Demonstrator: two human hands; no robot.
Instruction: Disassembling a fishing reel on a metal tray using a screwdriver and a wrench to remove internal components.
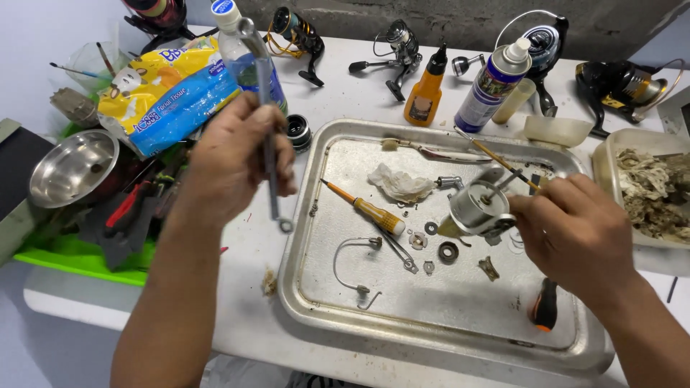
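My left hand (233, 159) is raised over the table's left part and grips a long grey wrench (267, 122) held nearly upright, its ring end hanging below the fist. My right hand (575, 226) holds a silver fishing-reel body (476, 207) over the right side of a metal tray (316, 305), and a thin brush (503, 162) crosses just above the fingers. In the tray lie an orange-handled screwdriver (363, 207), a crumpled tissue (400, 183), a wire bail arm (352, 262) and several small washers and rings (438, 248).
Behind the tray stand an orange oil bottle (424, 90), a spray can (494, 82), a water bottle (241, 50) and several fishing reels (395, 47). A tissue pack (169, 93), steel bowl (72, 169) and green tray of tools (86, 255) sit left; a tub of dirty rags (650, 187) right.
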